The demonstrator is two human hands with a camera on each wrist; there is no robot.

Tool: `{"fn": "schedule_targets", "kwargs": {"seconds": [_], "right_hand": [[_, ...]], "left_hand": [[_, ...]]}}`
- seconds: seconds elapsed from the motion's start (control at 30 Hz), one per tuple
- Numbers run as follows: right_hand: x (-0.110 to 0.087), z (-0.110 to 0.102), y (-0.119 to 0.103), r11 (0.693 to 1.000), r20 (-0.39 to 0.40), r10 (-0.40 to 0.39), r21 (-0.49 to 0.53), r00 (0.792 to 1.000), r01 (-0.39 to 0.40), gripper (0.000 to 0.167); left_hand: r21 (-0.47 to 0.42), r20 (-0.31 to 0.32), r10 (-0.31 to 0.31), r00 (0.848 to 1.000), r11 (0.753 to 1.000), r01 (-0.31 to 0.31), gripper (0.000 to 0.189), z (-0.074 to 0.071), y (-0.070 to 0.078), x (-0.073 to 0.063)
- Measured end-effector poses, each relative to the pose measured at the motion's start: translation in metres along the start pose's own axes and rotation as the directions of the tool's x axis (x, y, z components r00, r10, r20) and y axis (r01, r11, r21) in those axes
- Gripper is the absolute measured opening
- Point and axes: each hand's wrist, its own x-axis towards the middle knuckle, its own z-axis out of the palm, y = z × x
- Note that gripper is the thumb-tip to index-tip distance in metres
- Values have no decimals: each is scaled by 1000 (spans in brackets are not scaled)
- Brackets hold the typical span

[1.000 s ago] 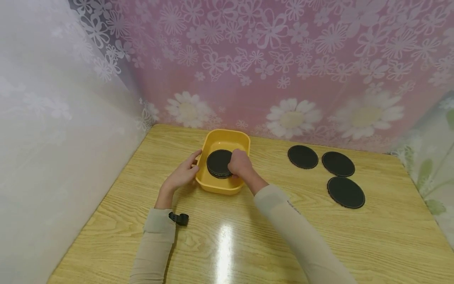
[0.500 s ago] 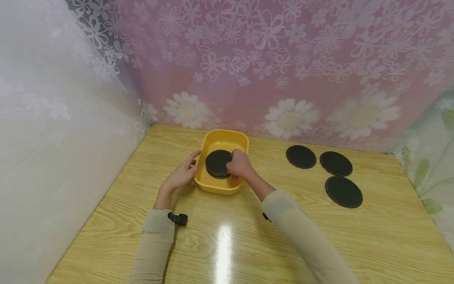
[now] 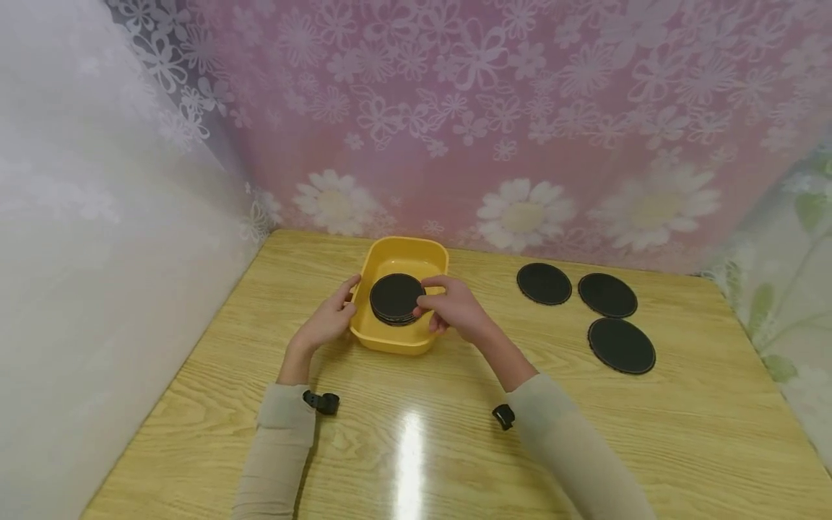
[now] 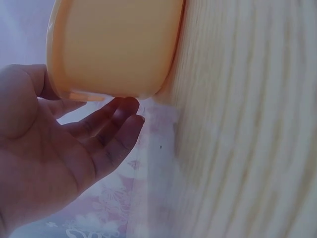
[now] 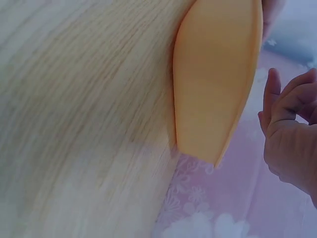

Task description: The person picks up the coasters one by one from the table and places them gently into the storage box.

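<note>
3 loose black discs [image 3: 608, 295] lie right of the yellow tray [image 3: 393, 345], whose long axis runs near to far, walls surrounding a flat disc stack [image 3: 393, 295]; left hand [image 3: 325, 321] touches its left side, fingers relaxed, right hand [image 3: 455, 307] hovers empty by the stack, thumb and forefinger parted

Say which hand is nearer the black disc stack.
Right: the right hand is at the right edge of the black disc stack; the left hand is at the left wall of the tray.
</note>
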Motion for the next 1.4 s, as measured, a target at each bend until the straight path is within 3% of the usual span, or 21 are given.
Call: {"fn": "schedule_targets", "kwargs": {"seconds": [0.37,0.57,0.7,0.83,1.1,1.2,1.4], "right_hand": [[-46,-75,32,996,-132,11,92,991,1,56],[-80,-127,51,999,-263,-1,33,965,10,62],[-105,-163,65,995,-316,9,-96,949,-41,67],[-125,-191,80,963,-365,19,-244,931,-116,69],[-144,-216,103,879,-438,117,-373,892,-298,75],[-146,-220,106,852,-452,127,-406,883,-330,77],[-149,-230,115,826,-472,127,-436,872,-356,81]], "left_hand": [[20,-21,-17,1000,1000,18,59,6,6,-5],[55,-44,1,999,998,2,59,7,7,-5],[58,-52,11,999,998,-8,59,10,9,-4],[40,-57,8,998,999,-6,58,9,7,-5],[46,-89,47,995,998,-43,56,6,2,-9],[47,-94,56,994,998,-51,55,9,0,-11],[58,-107,59,992,997,-53,54,14,2,-12]]}}
